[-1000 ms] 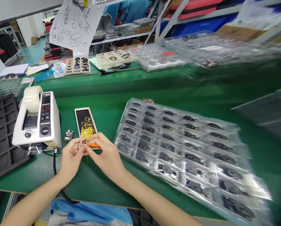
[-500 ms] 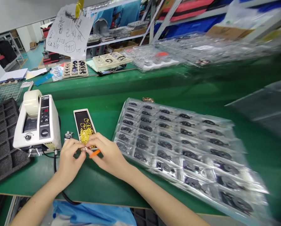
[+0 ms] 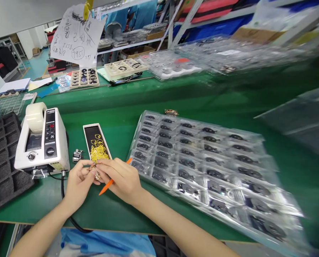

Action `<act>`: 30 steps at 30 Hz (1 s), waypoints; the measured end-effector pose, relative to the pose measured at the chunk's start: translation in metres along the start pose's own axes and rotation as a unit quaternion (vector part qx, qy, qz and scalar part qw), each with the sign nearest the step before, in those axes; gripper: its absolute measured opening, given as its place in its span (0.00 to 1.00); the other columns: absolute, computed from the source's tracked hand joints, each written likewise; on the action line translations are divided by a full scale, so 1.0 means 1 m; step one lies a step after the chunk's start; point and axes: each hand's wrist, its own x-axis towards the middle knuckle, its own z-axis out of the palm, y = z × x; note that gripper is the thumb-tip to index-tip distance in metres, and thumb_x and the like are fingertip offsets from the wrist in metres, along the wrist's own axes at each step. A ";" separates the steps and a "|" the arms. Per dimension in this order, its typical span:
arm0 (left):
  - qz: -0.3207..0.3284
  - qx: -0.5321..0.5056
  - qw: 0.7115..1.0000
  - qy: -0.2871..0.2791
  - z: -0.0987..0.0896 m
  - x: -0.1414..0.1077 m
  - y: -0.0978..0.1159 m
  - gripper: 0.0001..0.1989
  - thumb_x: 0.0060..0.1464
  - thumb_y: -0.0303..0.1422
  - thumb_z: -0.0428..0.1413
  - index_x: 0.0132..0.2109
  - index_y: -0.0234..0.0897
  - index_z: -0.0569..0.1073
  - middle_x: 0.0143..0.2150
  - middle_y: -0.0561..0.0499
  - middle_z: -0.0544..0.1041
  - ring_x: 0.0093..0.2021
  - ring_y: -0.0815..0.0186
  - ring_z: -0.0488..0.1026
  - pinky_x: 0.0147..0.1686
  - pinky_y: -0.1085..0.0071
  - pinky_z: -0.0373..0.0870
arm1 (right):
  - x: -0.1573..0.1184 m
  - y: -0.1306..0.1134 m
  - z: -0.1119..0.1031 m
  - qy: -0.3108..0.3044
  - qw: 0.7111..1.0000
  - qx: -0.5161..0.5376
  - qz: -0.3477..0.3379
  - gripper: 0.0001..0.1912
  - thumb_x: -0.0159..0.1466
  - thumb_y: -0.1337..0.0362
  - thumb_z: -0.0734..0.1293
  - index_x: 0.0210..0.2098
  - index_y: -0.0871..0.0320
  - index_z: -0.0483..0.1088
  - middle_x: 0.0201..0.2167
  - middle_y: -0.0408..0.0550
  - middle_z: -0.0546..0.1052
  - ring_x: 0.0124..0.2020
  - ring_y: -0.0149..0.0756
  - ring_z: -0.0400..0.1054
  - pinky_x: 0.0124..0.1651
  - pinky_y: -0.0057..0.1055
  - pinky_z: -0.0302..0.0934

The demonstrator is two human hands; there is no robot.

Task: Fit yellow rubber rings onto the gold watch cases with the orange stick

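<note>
My left hand (image 3: 80, 184) pinches a small metal piece (image 3: 96, 172), possibly a jewellery part, between thumb and fingertips. My right hand (image 3: 119, 180) meets it from the right, fingertips on the same piece, and holds an orange pen-like tool (image 3: 111, 180) slanting across its palm side. Just behind the hands lies a narrow black box (image 3: 96, 142) holding a tangle of yellow loops. A small chrome hand tally counter (image 3: 78, 155) sits next to my left hand. The hands partly hide the metal piece.
A white tape dispenser (image 3: 43, 141) stands left of my hands, its cable crossing the green bench (image 3: 76, 214). A black foam tray (image 3: 4, 160) lies further left. A large plastic blister tray (image 3: 202, 171) of black parts lies right. Further trays stand at the back.
The orange tool has swung within my right hand and now slants with its far end up past my fingers and its tip below them. My hands have closed together around the metal piece.
</note>
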 end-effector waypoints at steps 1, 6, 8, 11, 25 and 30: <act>0.002 0.001 1.000 0.000 0.000 -0.001 0.000 0.19 0.47 0.42 0.64 0.41 0.36 0.69 0.22 0.55 0.77 0.25 0.65 0.77 0.30 0.70 0.76 | 0.000 0.000 0.000 -0.001 1.000 0.004 -0.005 0.08 0.65 0.72 0.61 0.43 0.58 0.69 0.35 0.52 0.81 0.31 0.36 0.72 0.31 0.31 0.66; 0.006 0.014 1.000 0.006 0.001 -0.003 -0.001 0.19 0.47 0.40 0.65 0.41 0.36 0.69 0.22 0.54 0.79 0.24 0.66 0.77 0.29 0.72 0.75 | 0.001 0.001 0.000 -0.012 1.000 0.015 -0.018 0.07 0.66 0.73 0.60 0.42 0.59 0.67 0.33 0.52 0.80 0.32 0.36 0.73 0.31 0.31 0.66; 0.011 0.023 1.000 0.011 0.001 -0.003 -0.002 0.18 0.47 0.39 0.64 0.41 0.36 0.69 0.23 0.54 0.79 0.24 0.65 0.78 0.29 0.72 0.76 | 0.001 0.002 -0.001 -0.017 0.999 0.024 -0.020 0.07 0.66 0.73 0.60 0.41 0.59 0.67 0.32 0.52 0.80 0.31 0.36 0.72 0.32 0.30 0.67; 0.018 0.037 0.999 0.012 0.001 -0.004 -0.004 0.16 0.48 0.37 0.63 0.42 0.36 0.69 0.25 0.53 0.80 0.26 0.65 0.78 0.30 0.73 0.76 | 0.002 0.006 -0.003 -0.022 0.998 0.029 -0.043 0.06 0.67 0.71 0.60 0.40 0.59 0.67 0.31 0.52 0.79 0.29 0.35 0.70 0.31 0.29 0.66; 0.073 0.087 0.993 0.009 -0.001 -0.006 -0.012 0.09 0.53 0.33 0.58 0.42 0.36 0.70 0.28 0.52 0.81 0.30 0.65 0.80 0.33 0.72 0.78 | 0.001 -0.004 0.002 0.022 0.999 -0.023 -0.031 0.07 0.64 0.76 0.61 0.40 0.61 0.67 0.31 0.53 0.79 0.28 0.34 0.68 0.30 0.29 0.62; 0.045 0.041 0.998 0.007 -0.001 -0.003 -0.010 0.13 0.51 0.34 0.61 0.42 0.36 0.69 0.26 0.54 0.80 0.28 0.68 0.78 0.33 0.73 0.76 | 0.001 -0.005 0.003 0.023 1.000 -0.015 -0.016 0.07 0.64 0.75 0.62 0.40 0.59 0.66 0.31 0.52 0.79 0.29 0.35 0.69 0.32 0.29 0.63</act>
